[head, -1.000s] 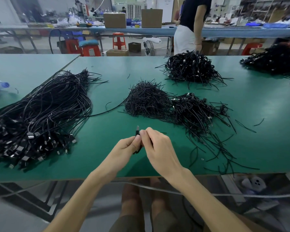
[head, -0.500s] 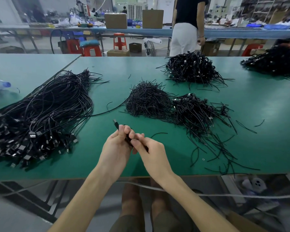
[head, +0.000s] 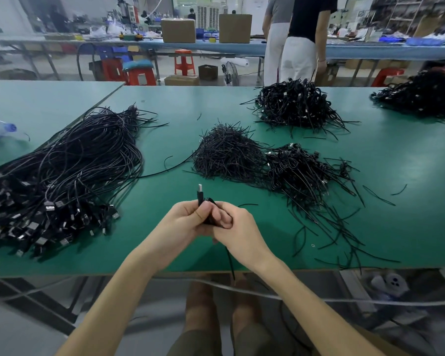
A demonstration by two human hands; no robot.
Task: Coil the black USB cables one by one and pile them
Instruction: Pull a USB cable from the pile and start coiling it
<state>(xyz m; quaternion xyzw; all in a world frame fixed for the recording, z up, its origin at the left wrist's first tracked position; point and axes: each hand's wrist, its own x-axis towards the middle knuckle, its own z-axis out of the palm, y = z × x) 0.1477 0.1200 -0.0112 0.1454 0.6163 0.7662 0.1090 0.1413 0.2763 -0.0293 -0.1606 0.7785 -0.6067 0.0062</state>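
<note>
At the near edge of the green surface [head: 149, 255], both hands meet over one black USB cable [head: 200, 195]. The left hand [head: 183, 222] has its fingers curled round the cable's gathered loops, and the plug stands up out of the fist. The right hand [head: 242, 235] pinches the same bundle with its fingers [head: 224, 215], just beside the left thumb. A tail of the cable hangs below the hands and past the surface's edge, so this coil looks only partly wound.

To the left lies a large heap of loose cables [head: 62, 176], long strands fanned toward the far side with their plugs bunched at the near end. That is the stock left to do, and it is plainly big. Right of centre sits a pile of coiled cables [head: 303, 173], the nearest place for the one in hand. Touching its left side is a mound of short thin black strands [head: 226, 152]; whether these are ties or something else I cannot tell. Two more dark piles [head: 293, 104] lie at the far side and far right, apparently coiled too.

By my reckoning a fair share is done, but many cables remain.
</note>
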